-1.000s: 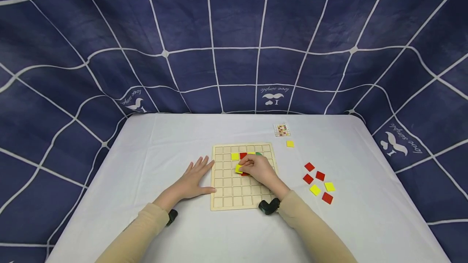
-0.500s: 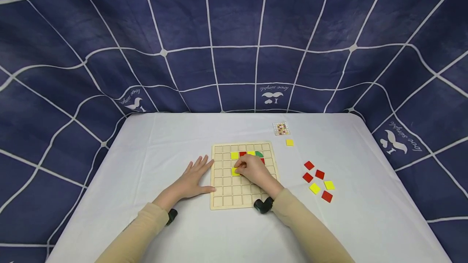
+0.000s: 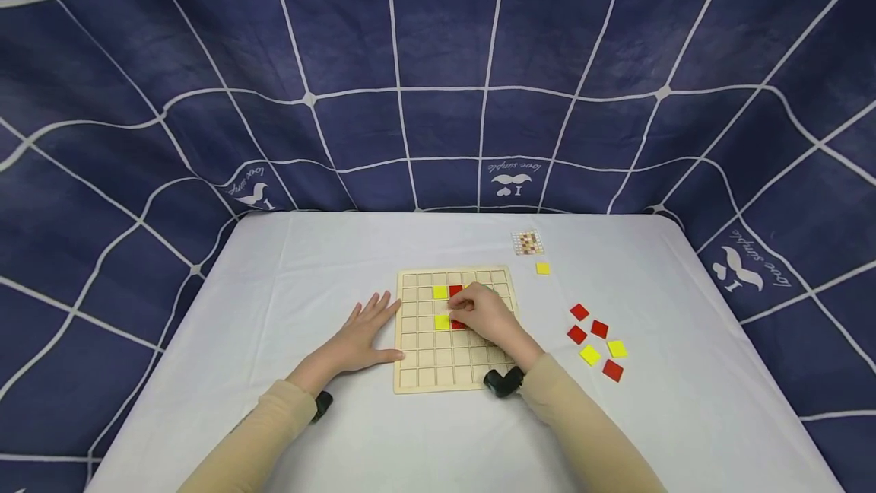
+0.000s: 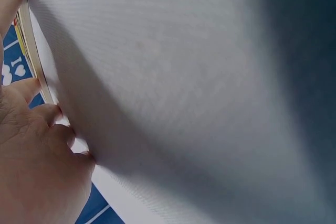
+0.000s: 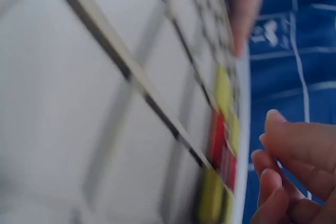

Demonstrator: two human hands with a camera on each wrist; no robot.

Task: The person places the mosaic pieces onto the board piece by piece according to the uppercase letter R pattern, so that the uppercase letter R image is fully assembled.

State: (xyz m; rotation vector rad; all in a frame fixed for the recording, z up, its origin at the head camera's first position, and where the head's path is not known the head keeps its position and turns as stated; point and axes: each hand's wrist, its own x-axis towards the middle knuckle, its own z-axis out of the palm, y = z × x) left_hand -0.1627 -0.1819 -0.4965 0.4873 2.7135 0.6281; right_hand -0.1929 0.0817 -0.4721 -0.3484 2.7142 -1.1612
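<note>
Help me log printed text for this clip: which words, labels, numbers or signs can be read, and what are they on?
"love simple": on the backdrop, upside down at the back, tilted at the right.
"I": same prints, beside a heart and moustache.
Left print: partly lost in folds.
Card: too small to tell if it bears text.
Tiles: no lettering seen.

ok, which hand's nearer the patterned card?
Right. The right hand is over the board, below and left of the card in the head view; the left hand is at the board's left edge, farther off.
</note>
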